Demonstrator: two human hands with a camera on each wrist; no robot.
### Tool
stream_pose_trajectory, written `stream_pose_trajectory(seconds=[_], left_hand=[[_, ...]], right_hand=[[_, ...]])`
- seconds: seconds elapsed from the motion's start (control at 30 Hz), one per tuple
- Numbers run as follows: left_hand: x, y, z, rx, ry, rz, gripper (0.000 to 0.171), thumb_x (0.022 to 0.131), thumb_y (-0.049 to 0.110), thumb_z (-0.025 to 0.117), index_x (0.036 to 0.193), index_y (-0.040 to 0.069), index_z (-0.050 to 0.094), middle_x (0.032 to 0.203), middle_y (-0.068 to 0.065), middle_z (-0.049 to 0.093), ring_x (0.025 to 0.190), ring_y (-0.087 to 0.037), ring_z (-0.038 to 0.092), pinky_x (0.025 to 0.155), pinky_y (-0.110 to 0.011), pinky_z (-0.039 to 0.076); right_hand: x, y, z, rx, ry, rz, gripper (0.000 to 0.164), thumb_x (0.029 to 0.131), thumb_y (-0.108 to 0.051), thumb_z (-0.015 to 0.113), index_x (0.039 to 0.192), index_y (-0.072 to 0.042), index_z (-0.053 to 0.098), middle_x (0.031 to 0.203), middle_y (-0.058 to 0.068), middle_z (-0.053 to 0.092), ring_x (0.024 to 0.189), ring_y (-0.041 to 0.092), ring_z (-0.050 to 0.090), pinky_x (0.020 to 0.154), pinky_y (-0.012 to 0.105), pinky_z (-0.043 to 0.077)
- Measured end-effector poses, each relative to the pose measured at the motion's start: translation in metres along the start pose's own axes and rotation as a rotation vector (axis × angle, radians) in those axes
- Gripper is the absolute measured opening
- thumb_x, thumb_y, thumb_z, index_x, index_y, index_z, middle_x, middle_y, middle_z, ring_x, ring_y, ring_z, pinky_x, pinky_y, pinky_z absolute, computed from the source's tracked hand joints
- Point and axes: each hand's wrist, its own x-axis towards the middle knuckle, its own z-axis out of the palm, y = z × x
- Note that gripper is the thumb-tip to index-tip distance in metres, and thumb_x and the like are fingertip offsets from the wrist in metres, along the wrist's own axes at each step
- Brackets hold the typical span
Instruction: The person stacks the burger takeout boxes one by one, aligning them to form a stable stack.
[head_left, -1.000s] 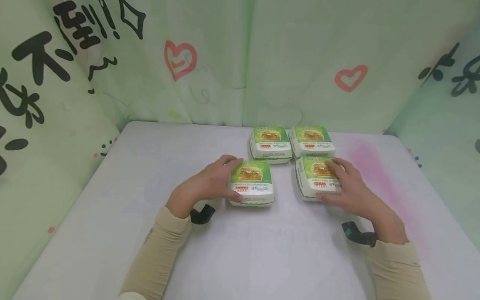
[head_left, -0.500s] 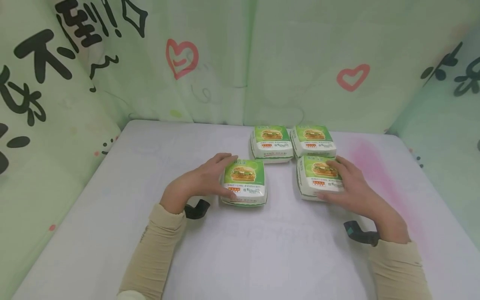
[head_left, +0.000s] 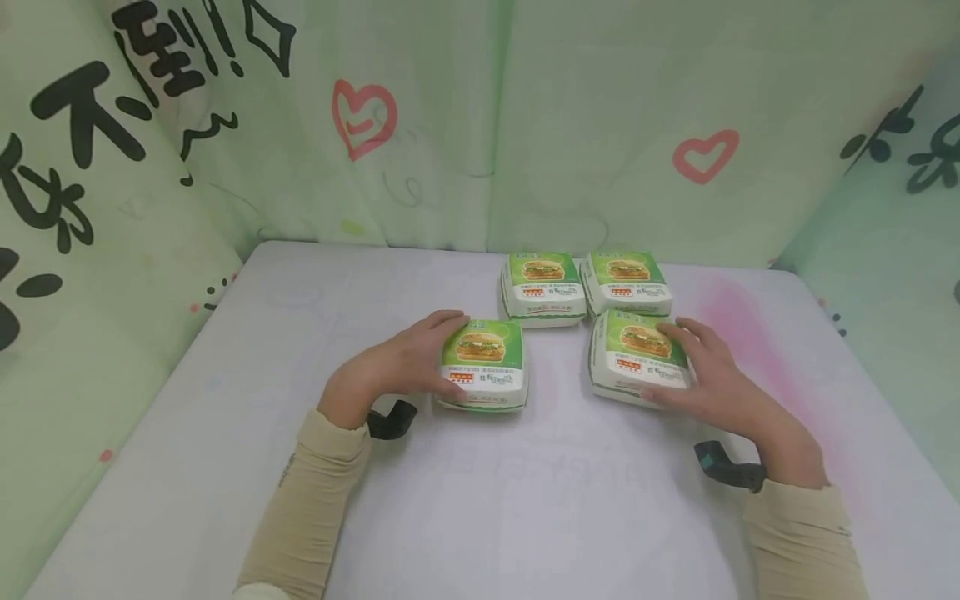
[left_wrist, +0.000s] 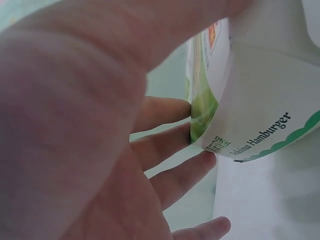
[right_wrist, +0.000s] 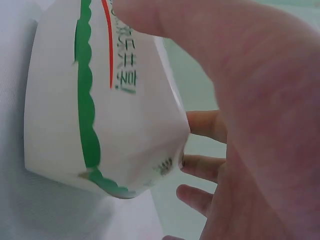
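Note:
In the head view, my left hand (head_left: 396, 365) grips a green-and-white hamburger box (head_left: 486, 379) across its left side, thumb at the front edge and fingers at the back corner. The left wrist view shows that box's white side (left_wrist: 265, 95) with "Delicious Hamburger" printed on it. To the right, my right hand (head_left: 716, 385) holds a matching hamburger box (head_left: 628, 382) by its right side, thumb in front and fingers on the far top edge. This box stands slightly turned. Its green scalloped seam (right_wrist: 89, 110) shows in the right wrist view, with the thumb over the printed side.
Two more hamburger boxes, a left one (head_left: 542, 290) and a right one (head_left: 628, 283), stand side by side near the table's back edge. The right-hand box lies close in front of them. A green curtain (head_left: 585, 125) with drawn hearts rises behind the white table (head_left: 525, 500).
My left hand has moved a little to the left with its hamburger box, widening the space between the two front boxes. The right-hand box has turned slightly clockwise in my right hand.

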Motion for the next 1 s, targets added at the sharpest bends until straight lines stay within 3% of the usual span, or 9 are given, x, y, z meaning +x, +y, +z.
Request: stream_pose_trajectory(seconds=[0.37, 0.67, 0.83, 1.0], left_hand=[[-0.004, -0.007, -0.001, -0.044, -0.013, 0.021, 0.108, 0.075, 0.042, 0.085, 0.158, 0.013, 0.023, 0.166, -0.003, 0.013, 0.151, -0.025, 0.023, 0.12, -0.045, 0.03], [-0.013, -0.019, 0.003, -0.067, 0.045, 0.084, 0.105, 0.075, 0.039, 0.086, 0.157, 0.011, 0.026, 0.162, -0.005, 0.023, 0.149, -0.024, 0.028, 0.12, -0.044, 0.031], [-0.015, -0.018, 0.006, -0.065, 0.051, 0.103, 0.106, 0.074, 0.044, 0.086, 0.157, 0.012, 0.027, 0.162, -0.005, 0.023, 0.149, -0.024, 0.028, 0.12, -0.044, 0.031], [-0.015, -0.017, 0.008, -0.06, 0.059, 0.106, 0.106, 0.075, 0.043, 0.085, 0.157, 0.012, 0.026, 0.164, -0.004, 0.02, 0.15, -0.024, 0.026, 0.12, -0.045, 0.031]], right_hand=[[-0.002, 0.001, 0.002, 0.045, -0.005, -0.042, 0.097, 0.082, -0.046, 0.077, 0.154, -0.007, 0.025, 0.156, 0.028, 0.015, 0.137, 0.048, 0.021, 0.102, 0.072, 0.031], [0.002, -0.003, 0.001, 0.073, -0.019, -0.059, 0.093, 0.084, -0.046, 0.076, 0.152, -0.007, 0.028, 0.157, 0.023, 0.023, 0.142, 0.044, 0.025, 0.109, 0.07, 0.028], [0.002, -0.006, 0.005, 0.077, -0.04, -0.059, 0.097, 0.083, -0.048, 0.076, 0.155, -0.009, 0.025, 0.159, 0.021, 0.018, 0.142, 0.044, 0.024, 0.109, 0.071, 0.028], [0.002, -0.007, 0.01, 0.071, -0.002, -0.073, 0.092, 0.083, -0.049, 0.076, 0.153, -0.011, 0.031, 0.156, 0.019, 0.024, 0.139, 0.042, 0.03, 0.108, 0.069, 0.031]])
